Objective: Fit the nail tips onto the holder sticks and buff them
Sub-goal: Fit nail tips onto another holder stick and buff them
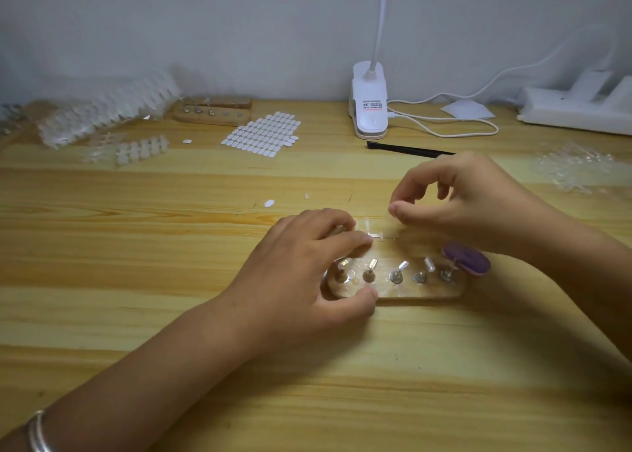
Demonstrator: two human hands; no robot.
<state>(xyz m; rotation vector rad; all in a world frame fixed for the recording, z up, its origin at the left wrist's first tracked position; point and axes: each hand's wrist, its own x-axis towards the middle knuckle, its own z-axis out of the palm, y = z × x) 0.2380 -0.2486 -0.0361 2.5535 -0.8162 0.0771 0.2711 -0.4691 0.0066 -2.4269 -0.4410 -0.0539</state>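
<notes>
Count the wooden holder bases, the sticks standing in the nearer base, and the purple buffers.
Wooden holder bases: 2
Sticks in the nearer base: 5
Purple buffers: 1
Total: 8

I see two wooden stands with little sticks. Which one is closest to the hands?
The front stand, with five sticks: the left hand grips its left end. The other stand sits far back, untouched.
</notes>
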